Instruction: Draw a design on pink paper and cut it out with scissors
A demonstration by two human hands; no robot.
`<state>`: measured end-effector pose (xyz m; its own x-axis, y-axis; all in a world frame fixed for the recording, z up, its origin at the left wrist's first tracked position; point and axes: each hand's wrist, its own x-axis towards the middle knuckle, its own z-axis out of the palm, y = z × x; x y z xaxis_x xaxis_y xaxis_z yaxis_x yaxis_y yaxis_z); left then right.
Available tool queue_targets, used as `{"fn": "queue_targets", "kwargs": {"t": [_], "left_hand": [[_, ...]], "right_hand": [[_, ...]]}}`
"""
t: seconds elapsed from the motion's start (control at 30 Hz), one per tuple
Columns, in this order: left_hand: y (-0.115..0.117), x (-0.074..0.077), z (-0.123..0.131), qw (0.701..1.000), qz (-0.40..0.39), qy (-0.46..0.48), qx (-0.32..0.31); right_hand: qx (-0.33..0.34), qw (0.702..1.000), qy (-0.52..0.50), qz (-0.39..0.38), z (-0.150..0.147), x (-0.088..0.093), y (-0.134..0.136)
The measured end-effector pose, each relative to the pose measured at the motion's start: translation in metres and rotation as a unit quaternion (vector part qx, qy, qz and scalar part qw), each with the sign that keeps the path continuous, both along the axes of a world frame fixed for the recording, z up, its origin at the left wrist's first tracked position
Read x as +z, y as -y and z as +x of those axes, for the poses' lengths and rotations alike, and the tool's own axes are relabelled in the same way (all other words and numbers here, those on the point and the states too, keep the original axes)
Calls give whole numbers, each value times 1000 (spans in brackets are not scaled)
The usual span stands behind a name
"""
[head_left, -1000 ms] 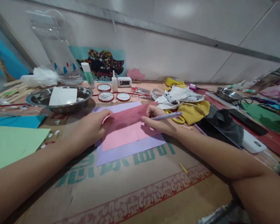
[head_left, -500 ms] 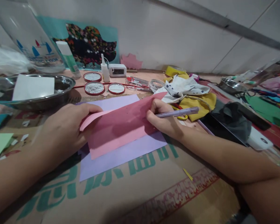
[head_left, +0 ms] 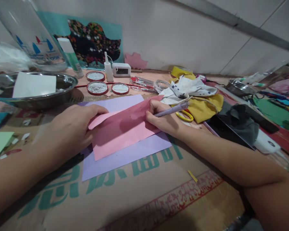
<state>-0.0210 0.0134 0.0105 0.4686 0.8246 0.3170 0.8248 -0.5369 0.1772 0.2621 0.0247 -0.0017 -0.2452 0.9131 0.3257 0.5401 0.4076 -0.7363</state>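
Item: pink paper sheet (head_left: 118, 141), bent upward along its far side, lying over a lavender paper sheet (head_left: 132, 160) on printed brown cardboard (head_left: 91, 208).

Left hand (head_left: 71, 126): fingers clamped on the sheet's curled left edge. Hazard: a harder squeeze or twist could put a stray crease in the curl.

Right hand (head_left: 165, 118): fingers clamped round a slim pale-purple pen (head_left: 172, 110), knuckles close against the pink sheet; tip hidden. Hazard: with the surface lifted and likely unsupported, pressure from the point could skid, dent or pierce it, or leave an unintended mark.

Backing: lavender sheet, no fingers seen pinning it. Hazard: dragging the pink sheet may slide or skew it; shoved away, it could nudge the nearest red-rimmed round dish (head_left: 120, 93) and scatter its pale contents.

Adjacent, right: yellow looped handle (head_left: 188, 118), white star-patterned cloth (head_left: 186, 88), mustard-yellow cloth (head_left: 204, 107). Hazard: a wide swing of the pen's rear end might catch fabric and jolt the line.
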Motion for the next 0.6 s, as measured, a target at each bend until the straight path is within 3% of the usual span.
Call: {"fn": "queue_targets", "kwargs": {"t": [0.6], "left_hand": [[-1,0,2,999,-39,-16,21]], "right_hand": [[-5,1000,-6,-1,-1,-2,0]]}}
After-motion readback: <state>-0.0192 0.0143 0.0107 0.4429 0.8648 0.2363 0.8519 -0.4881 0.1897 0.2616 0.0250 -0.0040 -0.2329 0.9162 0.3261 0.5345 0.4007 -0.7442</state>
